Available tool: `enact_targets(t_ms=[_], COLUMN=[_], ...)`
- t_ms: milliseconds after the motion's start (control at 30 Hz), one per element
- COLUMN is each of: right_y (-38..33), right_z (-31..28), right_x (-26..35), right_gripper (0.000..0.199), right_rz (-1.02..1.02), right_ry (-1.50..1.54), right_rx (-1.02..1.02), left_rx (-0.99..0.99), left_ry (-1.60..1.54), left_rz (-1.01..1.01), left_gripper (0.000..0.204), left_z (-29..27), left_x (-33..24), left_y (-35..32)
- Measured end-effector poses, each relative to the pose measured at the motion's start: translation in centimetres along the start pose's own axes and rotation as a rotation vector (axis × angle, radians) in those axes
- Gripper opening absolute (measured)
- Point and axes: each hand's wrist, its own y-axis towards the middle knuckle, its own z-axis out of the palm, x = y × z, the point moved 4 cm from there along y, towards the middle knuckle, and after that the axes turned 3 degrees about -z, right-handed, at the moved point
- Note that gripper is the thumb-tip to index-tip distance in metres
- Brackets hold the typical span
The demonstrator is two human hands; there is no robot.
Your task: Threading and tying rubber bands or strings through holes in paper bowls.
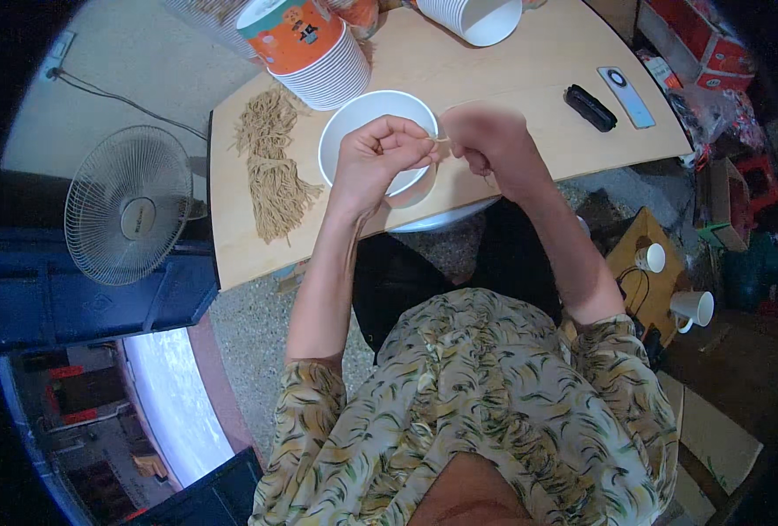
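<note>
Pale wooden table (511,79): the work surface, its near edge before the seated person. Toward its left side lies the heap of tan cords (272,167); to the right of this, near the edge, sits the open white tub (351,121). Above the tub, the left hand (373,156) pinches a tan strand (440,139), which shows in the gap between the hands. The right hand (492,147) is curled but blurred; I cannot tell whether it grips the strand. Guiding from afar, I judge that good handling calls for fingertip holds close together, light and even tension, and wrists clear of the tub's rim; a sharp pull could fray the strand or slip it free.

Surroundings: the fan (127,206) stands left of the table, well apart from the hands. The upright stack of tubs (317,74), just behind the open one, limits forward reach, in my judgement. The phone (627,96) and black case (590,108) lie farther right, out of the way.
</note>
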Motion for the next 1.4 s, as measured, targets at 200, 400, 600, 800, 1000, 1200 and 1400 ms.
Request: enact_targets(t_ms=[200, 400, 600, 800, 1000, 1200, 1400], right_y=[0.0, -0.2, 0.1, -0.3, -0.4, 0.0, 0.2], right_z=[0.6, -0.2, 0.8, 1.0, 0.5, 0.3, 1.1], right_x=[-0.1, 0.4, 0.0, 0.3, 0.7, 0.4, 0.4], right_gripper=[0.015, 0.016, 0.015, 0.016, 0.013, 0.015, 0.015], right_rz=[-0.085, -0.073, -0.182, -0.204, -0.174, -0.160, -0.205], right_ry=[-0.103, 0.025, -0.158, -0.268, -0.302, -0.253, -0.205], right_rx=[0.088, 0.145, 0.055, 0.105, 0.007, 0.017, 0.119], left_rx=[0.008, 0.009, 0.010, 0.038, -0.002, 0.014, 0.019], left_ry=[0.008, -0.017, -0.015, 0.047, 0.027, 0.041, 0.027], left_rz=[-0.021, -0.008, -0.010, 0.046, 0.014, 0.010, 0.010], left_gripper=[0.013, 0.013, 0.013, 0.013, 0.013, 0.010, 0.009], left_z=[0.1, -0.1, -0.1, -0.4, -0.1, 0.0, 0.1], left_x=[-0.1, -0.1, 0.1, 0.1, 0.0, 0.0, -0.3], left_y=[0.0, 0.0, 0.1, 0.1, 0.0, 0.0, -0.2])
